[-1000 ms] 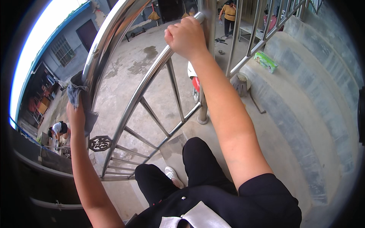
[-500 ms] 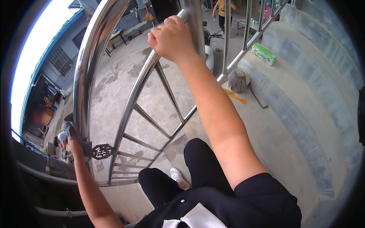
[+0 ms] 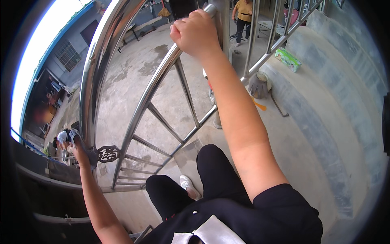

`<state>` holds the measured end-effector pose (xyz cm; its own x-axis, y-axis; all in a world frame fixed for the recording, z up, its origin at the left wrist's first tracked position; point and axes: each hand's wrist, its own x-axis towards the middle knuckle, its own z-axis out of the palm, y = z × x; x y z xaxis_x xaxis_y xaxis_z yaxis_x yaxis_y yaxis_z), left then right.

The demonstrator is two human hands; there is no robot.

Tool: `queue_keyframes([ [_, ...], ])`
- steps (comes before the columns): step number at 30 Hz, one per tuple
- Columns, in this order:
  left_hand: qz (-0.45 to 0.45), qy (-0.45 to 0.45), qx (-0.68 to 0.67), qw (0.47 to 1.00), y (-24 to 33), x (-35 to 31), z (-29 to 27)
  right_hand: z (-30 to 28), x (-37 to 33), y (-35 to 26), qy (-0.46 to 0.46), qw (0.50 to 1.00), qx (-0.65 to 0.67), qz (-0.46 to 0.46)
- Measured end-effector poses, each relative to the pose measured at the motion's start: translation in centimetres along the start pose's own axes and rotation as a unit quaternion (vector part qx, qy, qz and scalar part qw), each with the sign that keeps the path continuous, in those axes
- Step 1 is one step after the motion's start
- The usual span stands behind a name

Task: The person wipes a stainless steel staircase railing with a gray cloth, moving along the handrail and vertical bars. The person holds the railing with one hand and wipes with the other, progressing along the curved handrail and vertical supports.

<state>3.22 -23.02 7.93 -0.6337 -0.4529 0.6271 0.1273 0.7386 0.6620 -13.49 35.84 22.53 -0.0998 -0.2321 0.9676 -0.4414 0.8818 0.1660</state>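
Note:
My right hand (image 3: 197,35) is closed around the shiny metal handrail (image 3: 157,77) near its upper end, the arm stretched out ahead. At the left, my left hand (image 3: 77,149) is closed on a grey cloth (image 3: 92,157), which lies against the thick steel post (image 3: 87,101). That hand's fingers are partly hidden by the cloth. Beside the cloth, a dark patterned metal plate (image 3: 108,154) joins the post to the railing. Slanting thin bars run below the handrail.
Curved concrete steps (image 3: 321,81) rise at the right, with a green tissue pack (image 3: 288,59) on one. Near them lie a grey glove (image 3: 258,87) on a container, a bent metal rod (image 3: 279,105) and an orange tool (image 3: 259,105). A person (image 3: 243,18) stands beyond the railing.
The view has shifted slightly, so the railing and steps sit further right. Both hands keep their grip. The person in the yellow top beyond the railing shows more fully.

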Motion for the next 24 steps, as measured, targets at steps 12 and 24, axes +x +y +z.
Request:
queue_keyframes([
  [12, -0.024, 0.039, 0.178, 0.983, 3.5, -4.1, 0.1, -2.2, 0.6, 0.8, -0.083, 0.994, -0.014, -0.063],
  [24, -0.102, 0.070, 0.213, 0.969, -2.3, -6.3, -2.5, -0.3, 0.1, 3.0, -0.114, 0.989, -0.030, -0.089],
])
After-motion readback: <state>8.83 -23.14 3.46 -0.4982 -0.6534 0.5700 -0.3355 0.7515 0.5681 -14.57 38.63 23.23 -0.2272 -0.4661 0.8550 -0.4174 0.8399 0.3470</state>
